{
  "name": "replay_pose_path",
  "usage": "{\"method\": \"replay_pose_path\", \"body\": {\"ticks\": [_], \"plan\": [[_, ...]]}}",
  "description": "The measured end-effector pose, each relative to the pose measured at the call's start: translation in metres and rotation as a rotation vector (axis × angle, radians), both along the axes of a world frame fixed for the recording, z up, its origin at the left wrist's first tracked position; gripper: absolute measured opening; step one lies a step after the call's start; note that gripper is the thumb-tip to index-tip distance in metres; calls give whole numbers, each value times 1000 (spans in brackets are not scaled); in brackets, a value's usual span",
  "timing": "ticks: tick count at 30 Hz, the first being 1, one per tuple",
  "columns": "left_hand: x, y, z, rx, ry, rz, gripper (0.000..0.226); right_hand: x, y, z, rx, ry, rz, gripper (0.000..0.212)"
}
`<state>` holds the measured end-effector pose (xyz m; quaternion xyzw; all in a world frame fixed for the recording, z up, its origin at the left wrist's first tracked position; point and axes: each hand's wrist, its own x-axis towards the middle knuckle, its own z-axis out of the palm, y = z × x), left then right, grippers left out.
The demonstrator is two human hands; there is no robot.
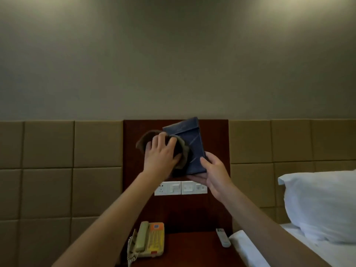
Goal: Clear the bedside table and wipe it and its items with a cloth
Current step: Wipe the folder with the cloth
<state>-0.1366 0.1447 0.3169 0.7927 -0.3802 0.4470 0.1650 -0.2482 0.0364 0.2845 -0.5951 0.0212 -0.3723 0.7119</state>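
A dark blue folder (pixel 189 143) is held up in the air in front of the dark wooden wall panel. My right hand (pixel 213 170) grips its lower right corner, thumb on the front and fingers behind. My left hand (pixel 160 151) presses a brown cloth (pixel 181 153) against the folder's left side, fingers spread over the cloth. Below, the dark wooden bedside table (pixel 192 249) carries a beige telephone (pixel 149 239) at its left and a white remote control (pixel 223 237) at its right edge.
White wall sockets and switches (pixel 180 187) sit on the wooden panel (pixel 215 135) just under my hands. A bed with white sheets (pixel 256 251) and a white pillow (pixel 323 205) lies to the right. Tan padded wall panels (pixel 57 170) flank the table.
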Motion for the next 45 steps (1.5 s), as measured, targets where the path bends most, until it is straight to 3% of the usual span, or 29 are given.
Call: {"method": "replay_pose_path", "body": {"ticks": [5, 8, 11, 15, 21, 26, 32, 34, 37, 41, 45], "plan": [[-39, -6, 13, 122, -23, -246, 56, -35, 15, 20, -53, -120, 8, 32], [-67, -17, 1, 211, -163, -331, 60, -50, 14, 26, -9, -184, -7, 29], [-69, -16, 4, 240, -37, -422, 55, -60, 14, 17, -80, -193, -69, 29], [-52, -12, 21, 166, 92, -417, 51, -63, 21, -9, -130, -158, -59, 30], [-74, -1, -6, 345, -114, -443, 55, -59, 26, 0, -49, -224, -70, 30], [-57, 2, 34, 227, 15, -426, 51, -64, 39, -11, -125, -148, 18, 28], [-75, 12, -6, 391, -23, -481, 51, -54, 42, -17, -31, -173, -28, 33], [-58, 15, -2, 368, 78, -526, 49, -55, 44, -23, 19, -152, 65, 35], [-34, 14, 6, 278, 147, -434, 49, -55, 48, -29, 65, -128, 122, 36], [-49, 15, -16, 310, 88, -386, 49, -47, 49, -33, 154, -121, 87, 37], [-58, 11, -49, 364, 80, -507, 50, -46, 41, -38, 250, -123, 73, 34]]}}
